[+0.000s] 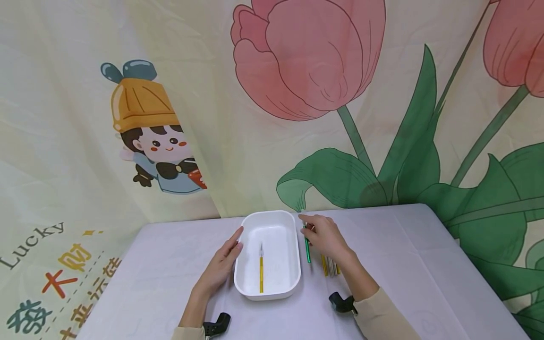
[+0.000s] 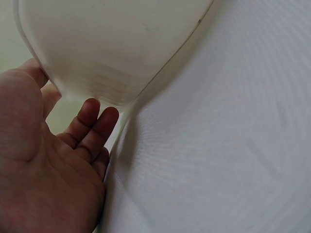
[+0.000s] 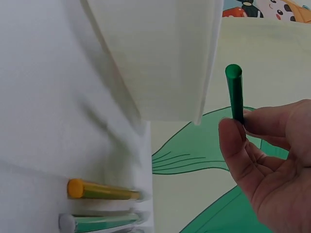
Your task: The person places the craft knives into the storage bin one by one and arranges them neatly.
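Note:
On the table stands a white rectangular tray (image 1: 280,278) with rounded corners. Inside lies a slim yellow stick (image 1: 261,275) with a thin pale pointed tip facing away from me. My left hand (image 1: 221,264) holds the tray's left side, its thumb at the rim; in the left wrist view its fingertips (image 2: 108,116) lie close to the outer wall. To the right of the tray, my right hand (image 1: 325,236) pinches a slim metallic green stick (image 3: 235,92) between thumb and forefinger, above the tablecloth. What kind of tool the sticks are cannot be made out.
Several more slim sticks, yellow (image 3: 104,190) and silver (image 1: 333,267), lie side by side beneath my right forearm. A white cloth (image 1: 391,264) covers the table. Behind its far edge hangs a printed curtain (image 1: 238,156) with tulips and a cartoon figure.

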`<state>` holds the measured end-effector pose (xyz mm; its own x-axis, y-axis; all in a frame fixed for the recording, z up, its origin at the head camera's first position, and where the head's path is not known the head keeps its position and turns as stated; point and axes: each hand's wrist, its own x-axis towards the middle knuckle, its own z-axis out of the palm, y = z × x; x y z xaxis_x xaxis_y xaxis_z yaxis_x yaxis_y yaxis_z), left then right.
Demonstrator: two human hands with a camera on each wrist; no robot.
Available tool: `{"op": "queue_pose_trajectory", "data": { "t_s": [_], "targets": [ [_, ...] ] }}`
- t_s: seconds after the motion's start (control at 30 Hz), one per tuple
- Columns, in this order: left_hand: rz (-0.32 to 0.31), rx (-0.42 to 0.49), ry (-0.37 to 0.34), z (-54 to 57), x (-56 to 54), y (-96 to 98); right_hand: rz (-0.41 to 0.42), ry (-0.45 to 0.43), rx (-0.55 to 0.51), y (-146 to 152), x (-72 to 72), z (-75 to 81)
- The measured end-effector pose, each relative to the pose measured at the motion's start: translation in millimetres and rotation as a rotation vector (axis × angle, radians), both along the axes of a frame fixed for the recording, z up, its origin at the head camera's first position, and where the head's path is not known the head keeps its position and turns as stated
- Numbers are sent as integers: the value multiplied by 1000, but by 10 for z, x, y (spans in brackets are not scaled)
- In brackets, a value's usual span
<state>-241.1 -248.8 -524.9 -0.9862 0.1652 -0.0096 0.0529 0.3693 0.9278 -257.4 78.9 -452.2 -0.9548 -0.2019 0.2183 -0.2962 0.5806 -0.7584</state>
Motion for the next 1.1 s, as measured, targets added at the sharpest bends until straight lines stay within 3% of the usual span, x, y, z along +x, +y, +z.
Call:
{"op": "queue_pose_trajectory", "data": {
  "t_s": [0.2, 1.1],
  "targets": [
    [2, 1, 2, -2, 0, 0, 49, 2, -60, -47, 49, 72],
    [-7, 19, -5, -6, -12, -3, 80, 16, -103, -197, 104, 123]
  ]
}}
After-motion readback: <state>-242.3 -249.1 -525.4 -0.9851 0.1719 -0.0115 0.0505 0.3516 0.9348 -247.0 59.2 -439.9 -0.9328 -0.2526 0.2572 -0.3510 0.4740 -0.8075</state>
